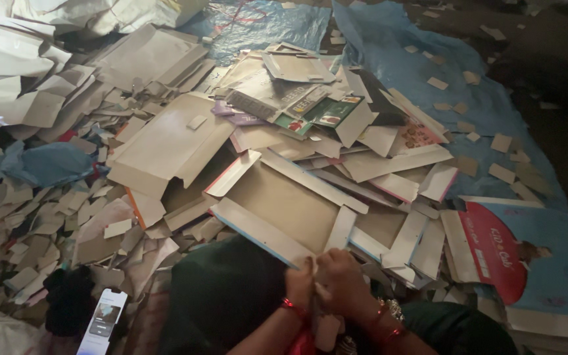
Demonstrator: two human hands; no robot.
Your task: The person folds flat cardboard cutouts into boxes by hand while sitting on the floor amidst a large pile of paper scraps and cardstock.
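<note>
Left hand [300,284] and right hand [342,283] together on flattened carton [283,202] edge

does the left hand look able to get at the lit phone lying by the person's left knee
Probably yes. The left hand is pinching the flattened brown cardboard box alongside the right hand, but the lit phone lies uncovered on the scraps on that same side, with nothing over it.

Single view from a head-worn camera, looking steeply down and forward over the person's lap. Both hands sit close at the bottom edge; the heap of flattened grey cardboard cartons [277,197] fills mid-frame, the crumpled blue plastic sheet [428,72] lying farthest.
</note>
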